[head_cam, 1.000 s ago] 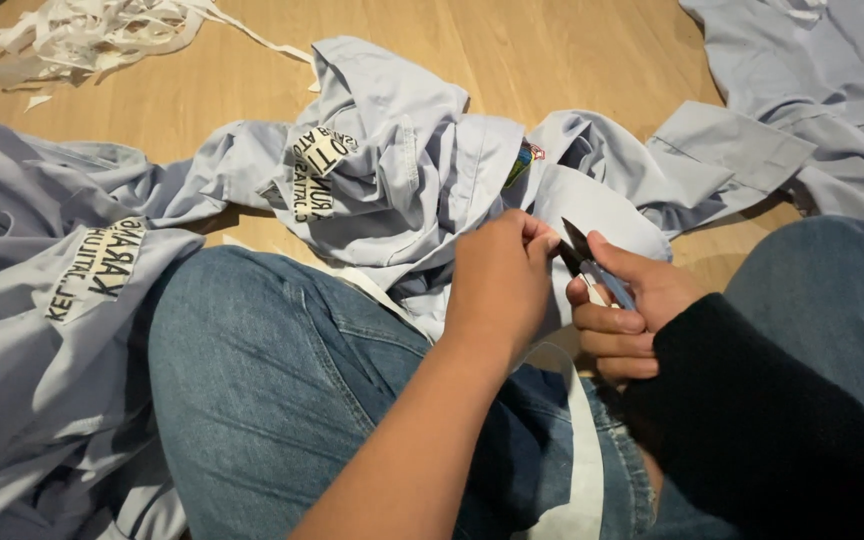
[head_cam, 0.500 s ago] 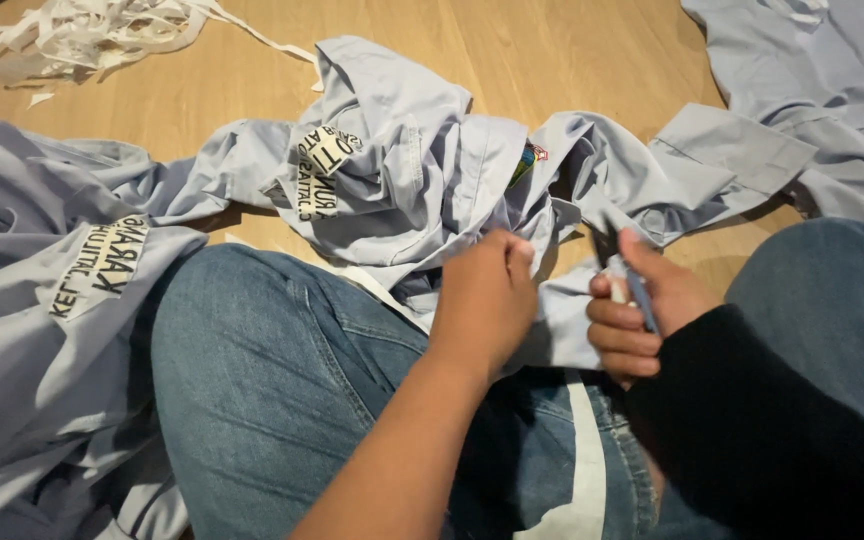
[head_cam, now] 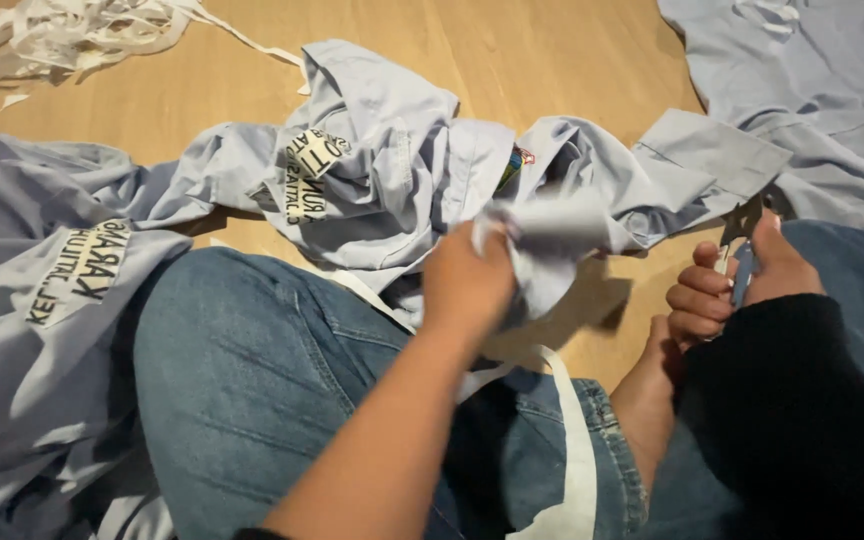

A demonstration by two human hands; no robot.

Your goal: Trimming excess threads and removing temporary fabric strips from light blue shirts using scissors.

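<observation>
My left hand (head_cam: 467,285) grips a bunched fold of a light blue shirt (head_cam: 392,170) and lifts it above my knee; the cloth at my fingers is blurred. My right hand (head_cam: 737,285) is closed around a small pair of scissors (head_cam: 742,240), blades pointing up and away, a short way right of the cloth. A white fabric strip (head_cam: 577,440) hangs down over my blue jeans (head_cam: 252,380). The shirt carries white patches with dark lettering (head_cam: 302,170).
More light blue garments lie at the left (head_cam: 32,300) and at the top right (head_cam: 812,90). A heap of white cut strips (head_cam: 62,30) sits at the top left on the wooden floor (head_cam: 512,50). My bare foot (head_cam: 642,400) rests beside the right sleeve.
My left hand has pulled the cloth up and to the right. My right hand with the scissors has moved right, away from the cloth.
</observation>
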